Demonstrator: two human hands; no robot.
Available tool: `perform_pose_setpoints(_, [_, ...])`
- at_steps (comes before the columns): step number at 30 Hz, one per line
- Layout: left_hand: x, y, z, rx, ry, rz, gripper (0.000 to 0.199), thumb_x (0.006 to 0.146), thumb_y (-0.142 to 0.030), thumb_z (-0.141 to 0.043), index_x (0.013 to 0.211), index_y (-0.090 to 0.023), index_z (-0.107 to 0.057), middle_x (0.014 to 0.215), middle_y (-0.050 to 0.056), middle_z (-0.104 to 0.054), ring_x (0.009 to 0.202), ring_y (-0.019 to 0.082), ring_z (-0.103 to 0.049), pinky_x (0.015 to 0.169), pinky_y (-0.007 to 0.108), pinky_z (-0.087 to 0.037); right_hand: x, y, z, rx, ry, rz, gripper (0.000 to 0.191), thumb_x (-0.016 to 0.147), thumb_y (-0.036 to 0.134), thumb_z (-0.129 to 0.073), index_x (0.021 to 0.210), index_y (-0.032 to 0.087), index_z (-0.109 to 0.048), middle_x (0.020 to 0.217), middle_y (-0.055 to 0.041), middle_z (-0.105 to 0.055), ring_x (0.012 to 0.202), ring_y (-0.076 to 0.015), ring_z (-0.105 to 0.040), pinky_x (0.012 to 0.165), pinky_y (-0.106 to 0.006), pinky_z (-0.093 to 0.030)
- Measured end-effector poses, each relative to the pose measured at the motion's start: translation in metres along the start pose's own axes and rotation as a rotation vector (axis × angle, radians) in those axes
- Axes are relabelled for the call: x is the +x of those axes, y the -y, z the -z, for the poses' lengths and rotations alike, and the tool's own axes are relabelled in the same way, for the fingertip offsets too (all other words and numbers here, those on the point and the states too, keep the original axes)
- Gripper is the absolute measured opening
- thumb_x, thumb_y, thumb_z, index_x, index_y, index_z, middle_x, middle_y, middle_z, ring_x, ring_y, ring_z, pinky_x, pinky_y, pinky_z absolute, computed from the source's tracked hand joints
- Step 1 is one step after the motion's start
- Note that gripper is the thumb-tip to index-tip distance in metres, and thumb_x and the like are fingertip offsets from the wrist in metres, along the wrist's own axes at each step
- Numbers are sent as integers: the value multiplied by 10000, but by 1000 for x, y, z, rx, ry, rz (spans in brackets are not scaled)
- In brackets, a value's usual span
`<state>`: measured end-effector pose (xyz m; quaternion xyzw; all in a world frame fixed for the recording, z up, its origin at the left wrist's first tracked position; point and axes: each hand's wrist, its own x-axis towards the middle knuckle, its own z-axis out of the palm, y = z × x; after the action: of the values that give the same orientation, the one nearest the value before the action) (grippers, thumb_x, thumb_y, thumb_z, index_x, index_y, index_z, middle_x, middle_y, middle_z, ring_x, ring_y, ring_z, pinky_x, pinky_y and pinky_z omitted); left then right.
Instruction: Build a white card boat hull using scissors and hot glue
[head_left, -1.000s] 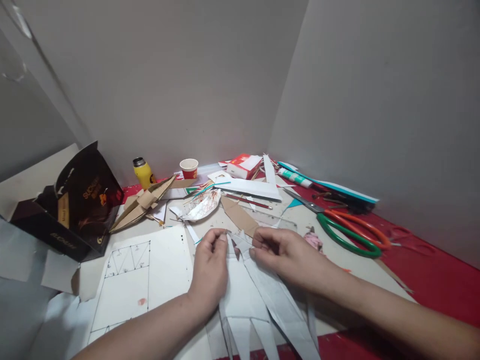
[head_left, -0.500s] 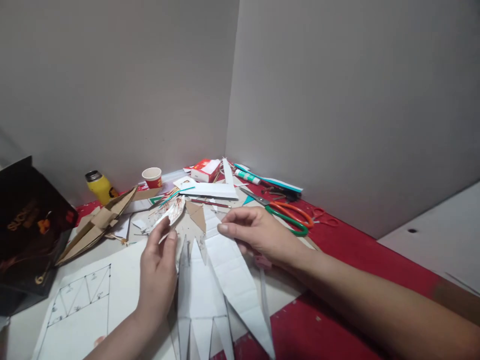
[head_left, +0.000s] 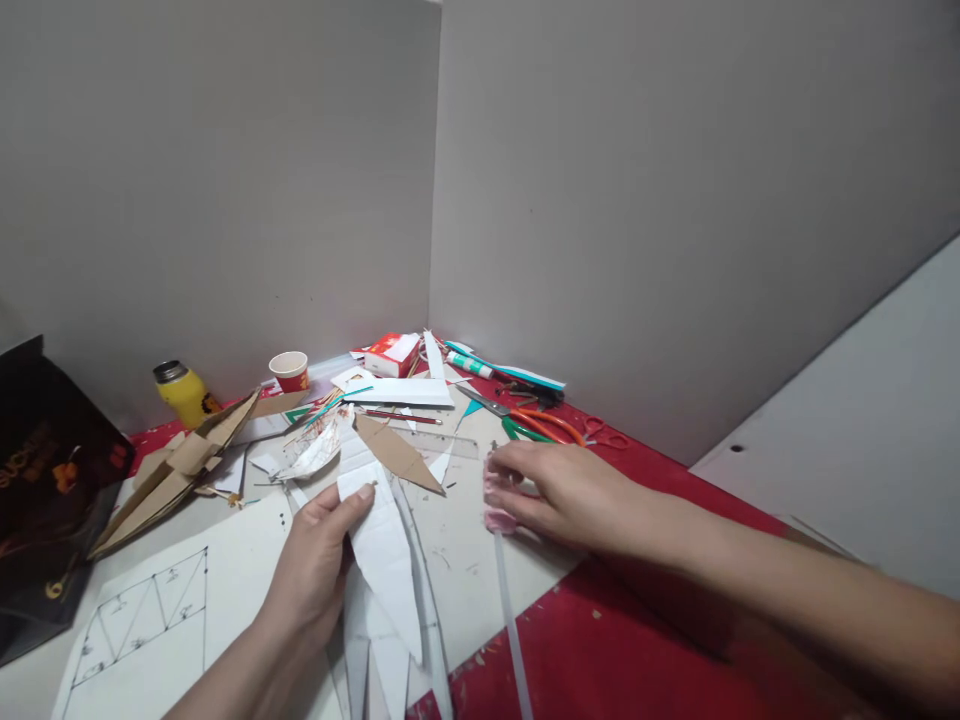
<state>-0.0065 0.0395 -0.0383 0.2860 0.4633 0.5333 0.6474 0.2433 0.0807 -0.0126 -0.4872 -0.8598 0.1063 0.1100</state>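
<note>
The left hand (head_left: 309, 565) pinches creased white pointed paper cutouts (head_left: 381, 550) between thumb and fingers at near centre; some near tips run out of view. To their right, the right hand (head_left: 551, 495) half-curls at a soft-looking pink item (head_left: 498, 520), mostly hidden; whether it grips is unclear. Beyond lie 1 pointed brown cardboard piece (head_left: 397, 452), 1 pair of green-and-orange-handled scissors (head_left: 556, 420), partly covered by that hand, and 1 red-and-white cup (head_left: 291, 374).

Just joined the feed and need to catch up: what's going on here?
A person's left hand pinches cut white pieces near their top ends. The right hand is at a pink item; whether it grips it is unclear. The marked sheet lies left of the pieces, and the orange-and-green scissors lie beyond the right hand.
</note>
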Motion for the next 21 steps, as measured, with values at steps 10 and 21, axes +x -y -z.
perform_pose_setpoints(10, [17, -4, 15, -2, -206, -110, 189, 709, -116, -716, 883, -186, -689, 698, -19, -714, 549, 104, -648, 477, 158, -497, -38, -29, -16, -85, -18, -182, 254, 947, 263, -379, 931, 183, -620, 931, -94, -680, 829, -214, -628, 691, -293, -449])
perform_pose_setpoints(21, [19, 0, 15, -32, -228, -104, 198, 763, -183, -706, 958, -172, -679, 744, 25, -736, 564, 135, -676, 512, 202, -532, 25, -88, -11, -259, -7, -449, 280, 865, 407, -516, 964, 161, -605, 991, -153, -686, 874, -286, -636, 607, -303, -373])
